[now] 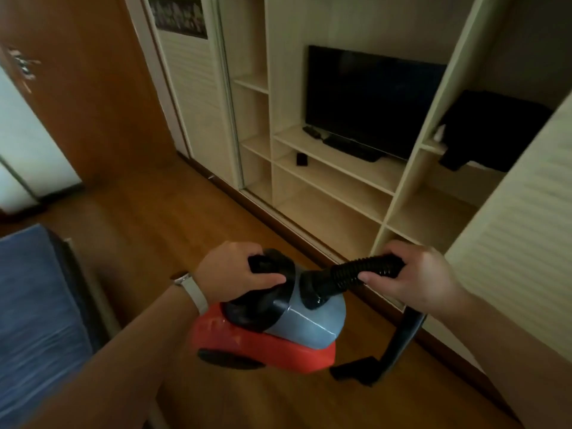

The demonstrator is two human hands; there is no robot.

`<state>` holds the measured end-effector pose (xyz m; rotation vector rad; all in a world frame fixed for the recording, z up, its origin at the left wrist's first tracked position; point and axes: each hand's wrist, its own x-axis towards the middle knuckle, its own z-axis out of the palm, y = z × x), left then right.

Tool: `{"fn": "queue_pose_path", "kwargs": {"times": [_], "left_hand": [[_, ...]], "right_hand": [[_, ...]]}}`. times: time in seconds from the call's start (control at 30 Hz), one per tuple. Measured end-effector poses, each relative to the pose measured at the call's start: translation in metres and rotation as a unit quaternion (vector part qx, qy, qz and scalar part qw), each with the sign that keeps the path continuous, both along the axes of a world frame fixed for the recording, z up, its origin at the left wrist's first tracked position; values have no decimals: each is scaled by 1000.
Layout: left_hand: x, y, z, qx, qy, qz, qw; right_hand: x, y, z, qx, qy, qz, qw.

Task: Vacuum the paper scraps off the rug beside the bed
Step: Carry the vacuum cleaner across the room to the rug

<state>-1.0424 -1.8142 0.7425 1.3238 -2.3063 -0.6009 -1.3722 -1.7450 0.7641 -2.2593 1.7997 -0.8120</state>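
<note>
Centrally: red-and-grey vacuum (309, 323), between blue bed (31, 305) at left and open shelving (328, 212) at right; left hand (235, 272) grips its black handle (266, 261), right hand (414, 274) grips ribbed hose (368, 269). Television (371, 100) in shelving; dark garment (489, 128) in next compartment.

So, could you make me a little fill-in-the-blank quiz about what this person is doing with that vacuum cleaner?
1. The left hand grips the vacuum cleaner by its black ____.
2. The right hand grips the ribbed black ____ that comes out of the vacuum cleaner's top.
3. On the shelf unit behind stands a flat ____ with a dark screen.

Missing words: handle; hose; television.
</note>
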Motion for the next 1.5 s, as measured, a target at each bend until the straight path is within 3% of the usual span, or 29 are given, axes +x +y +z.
{"fn": "queue_pose_path", "kwargs": {"times": [0.3,0.43,0.9,1.23,1.5], "left_hand": [[64,-101,26,3,-30,101,994],[93,-147,21,6,-22,140,990],[206,-327,22,10,-23,315,949],[338,-421,-3,23,38,397,917],[475,-523,-23,36,59,395,916]], "right_hand": [[59,-154,15,32,5,45,998],[93,-226,16,89,-5,66,994],[229,-511,8,60,-69,237,967],[381,-651,5,81,-15,299,951],[527,-754,0,108,38,285,952]]}}
